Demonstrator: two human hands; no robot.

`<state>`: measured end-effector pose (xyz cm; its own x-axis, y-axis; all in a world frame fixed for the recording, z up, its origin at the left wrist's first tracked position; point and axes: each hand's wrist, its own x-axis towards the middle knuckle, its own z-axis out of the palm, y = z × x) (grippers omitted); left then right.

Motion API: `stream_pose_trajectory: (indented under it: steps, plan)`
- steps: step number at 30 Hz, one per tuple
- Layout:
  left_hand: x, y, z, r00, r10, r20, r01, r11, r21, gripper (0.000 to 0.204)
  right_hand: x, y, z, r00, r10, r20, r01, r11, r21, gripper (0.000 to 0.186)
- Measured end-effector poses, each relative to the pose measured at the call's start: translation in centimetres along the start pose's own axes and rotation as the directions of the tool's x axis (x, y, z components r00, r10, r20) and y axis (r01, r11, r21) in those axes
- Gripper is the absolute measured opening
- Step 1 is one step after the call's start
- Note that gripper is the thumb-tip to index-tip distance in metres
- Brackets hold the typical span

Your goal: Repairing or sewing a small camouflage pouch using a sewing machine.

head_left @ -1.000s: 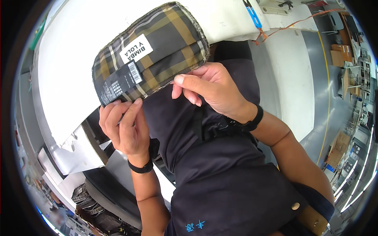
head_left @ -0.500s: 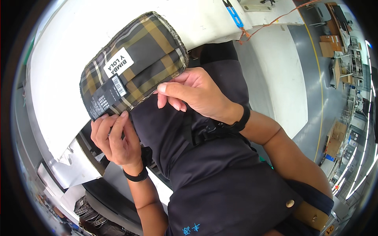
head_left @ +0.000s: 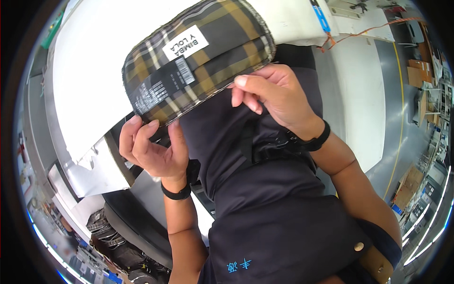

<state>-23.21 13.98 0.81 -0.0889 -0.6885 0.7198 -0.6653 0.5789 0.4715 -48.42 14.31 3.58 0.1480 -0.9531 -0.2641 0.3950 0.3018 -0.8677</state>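
A rounded rectangular plaid fabric piece (head_left: pixel 217 45) in olive, black and white, with frayed edges, a white label (head_left: pixel 184 40) and a long dark tag (head_left: pixel 156 87), is held up at the front of the white table. My right hand (head_left: pixel 274 97) pinches its lower edge toward the right, thumb on top and other fingers curled beneath. My left hand (head_left: pixel 158 146) holds the lower left corner with its fingertips, the fingers partly bent. Both forearms come in from below, over a dark apron (head_left: pixel 274 227).
Blue thread snips (head_left: pixel 320 18) with orange cord lie at the back right of the white table (head_left: pixel 85 52). Dark plaid items (head_left: pixel 106 229) are piled at lower left. Cardboard boxes (head_left: pixel 418 71) and shelving stand along the right beyond a yellow floor line. A blurred person (head_left: pixel 71 239) is at far left.
The fabric piece and both hands dipped down-left in the picture, then moved up-right to where they are now. My left hand's fingers have spread slightly along the edge.
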Motion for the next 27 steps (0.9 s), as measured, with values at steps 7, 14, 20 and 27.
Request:
stream_pose_trajectory:
  steps: [7, 14, 20, 27]
  plan:
    - [0.2, -0.1, 0.6, 0.997, -0.079, 0.010, 0.079, 0.965, -0.249, 0.055, -0.1, 0.0, -0.1, 1.000, 0.009, -0.016, -0.009, 1.000, -0.028, 0.023]
    - [-0.1, 0.3, 0.9, 0.952, -0.304, 0.029, 0.299, 0.905, -0.303, 0.067, -0.2, 0.0, -0.1, 1.000, 0.017, 0.001, -0.017, 1.000, -0.003, 0.023]
    - [-0.3, 0.5, 1.1, 0.856, -0.455, 0.245, 0.516, 0.728, -0.451, 0.054, -0.1, 0.0, -0.1, 1.000, 0.012, -0.014, -0.012, 1.000, -0.011, 0.022]
    - [-0.7, 0.7, 1.2, 0.824, -0.476, 0.307, 0.564, 0.645, -0.515, 0.052, -0.5, -0.3, -0.4, 0.998, 0.060, 0.030, -0.060, 0.998, -0.008, 0.022]
